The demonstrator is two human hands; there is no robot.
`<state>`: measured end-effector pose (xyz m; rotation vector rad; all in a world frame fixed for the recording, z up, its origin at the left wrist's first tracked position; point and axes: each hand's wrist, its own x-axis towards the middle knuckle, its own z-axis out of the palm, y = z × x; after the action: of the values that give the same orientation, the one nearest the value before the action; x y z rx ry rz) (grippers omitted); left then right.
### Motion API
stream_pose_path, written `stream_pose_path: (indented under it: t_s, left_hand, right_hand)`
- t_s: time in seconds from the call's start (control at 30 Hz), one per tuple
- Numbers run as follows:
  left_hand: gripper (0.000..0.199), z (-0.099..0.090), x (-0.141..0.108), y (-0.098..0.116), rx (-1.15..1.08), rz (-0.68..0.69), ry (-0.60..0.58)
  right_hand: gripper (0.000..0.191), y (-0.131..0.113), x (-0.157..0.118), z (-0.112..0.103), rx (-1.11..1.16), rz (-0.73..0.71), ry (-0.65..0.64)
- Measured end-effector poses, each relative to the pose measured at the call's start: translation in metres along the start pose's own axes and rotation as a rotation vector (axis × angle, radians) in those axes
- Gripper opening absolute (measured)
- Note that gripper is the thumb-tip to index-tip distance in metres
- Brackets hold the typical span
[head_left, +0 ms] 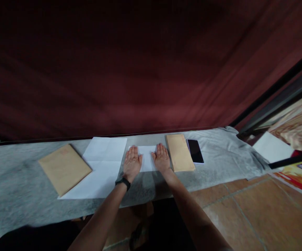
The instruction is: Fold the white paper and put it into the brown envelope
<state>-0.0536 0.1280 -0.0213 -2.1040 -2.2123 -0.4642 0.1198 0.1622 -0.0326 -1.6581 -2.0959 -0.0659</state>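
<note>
A small white sheet of paper (147, 159), seemingly folded, lies flat on the grey cloth in front of me. My left hand (132, 161) rests palm down on its left edge, fingers stretched out, with a dark band on the wrist. On the right edge, my right hand (161, 157) lies flat as well, its thumb pointing inward. Just beyond it is a stack of brown envelopes (180, 152). To the left of my left hand, creased white paper (101, 174) is spread out, partly under a larger brown envelope (65, 169).
A dark-screened phone (195, 151) lies right of the envelope stack. The grey cloth (218, 153) covers a long narrow surface against a dark red curtain-like backdrop (140, 87). At the right are a dark metal frame (278, 101) and colourful printed packaging (297, 174). Tiled floor (257, 209) shows below.
</note>
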Motion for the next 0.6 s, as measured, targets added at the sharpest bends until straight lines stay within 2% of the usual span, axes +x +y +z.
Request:
stream_pose_path:
  t_s: [0.13, 0.3, 0.4, 0.5, 0.6]
  left_hand:
    - [0.063, 0.0, -0.001, 0.001, 0.003, -0.01, 0.027]
    - [0.062, -0.002, 0.0, -0.003, -0.015, 0.019, 0.033]
    - [0.06, -0.005, -0.005, -0.006, -0.026, 0.059, 0.039]
    - [0.058, -0.01, -0.017, -0.006, -0.038, 0.082, 0.053]
    - [0.057, -0.018, -0.038, 0.001, -0.07, 0.141, 0.051]
  right_hand:
    - [0.054, -0.002, -0.003, -0.009, 0.007, 0.069, 0.013]
    - [0.054, -0.012, -0.013, -0.033, 0.02, 0.281, -0.057]
    - [0.053, -0.017, -0.013, -0.047, 0.122, 0.436, -0.119]
    - [0.041, -0.014, -0.008, -0.06, 0.278, 0.559, -0.164]
    - [0.022, -0.009, -0.007, -0.072, 0.393, 0.537, -0.183]
